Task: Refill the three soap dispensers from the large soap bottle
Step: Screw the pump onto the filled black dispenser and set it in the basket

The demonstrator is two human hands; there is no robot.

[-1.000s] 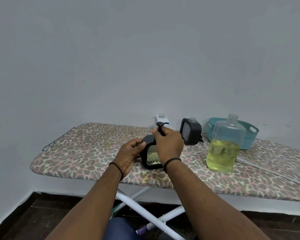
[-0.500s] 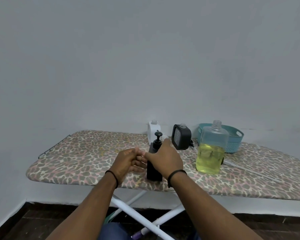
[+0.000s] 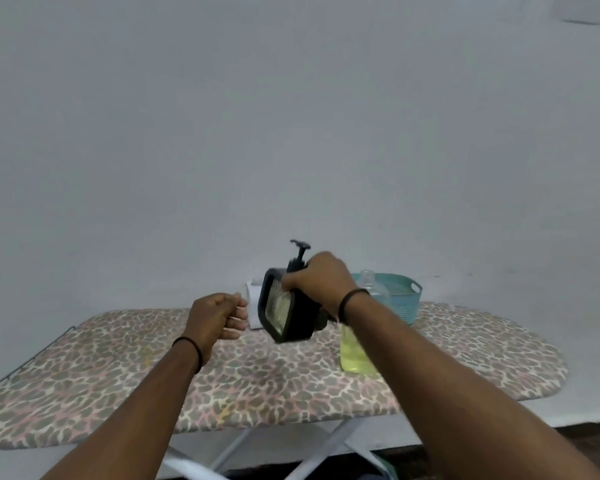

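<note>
Head view: my right hand (image 3: 321, 282) grips the black dispenser (image 3: 284, 311) near its pump, tilted above the ironing board (image 3: 118, 368); left hand (image 3: 217, 318) loosely curled, empty. Soap inside looks sloshy, casing stiff; I'd hold the body.

Showing 2 hands: left hand (image 3: 215, 315), right hand (image 3: 321, 282). Each wearing 1 black wristband, so 2 total.

Dispensers showing: 2. 1 black dispenser (image 3: 286, 311) w/ pump, centre; 1 white dispenser (image 3: 253, 306) peeking out far, left of it, mostly hidden. Third not showing.

1 large soap bottle (image 3: 355, 355) sitting right. 1 teal basket (image 3: 400, 296) sitting far right. 1 ironing board (image 3: 118, 375) carrying everything.
</note>
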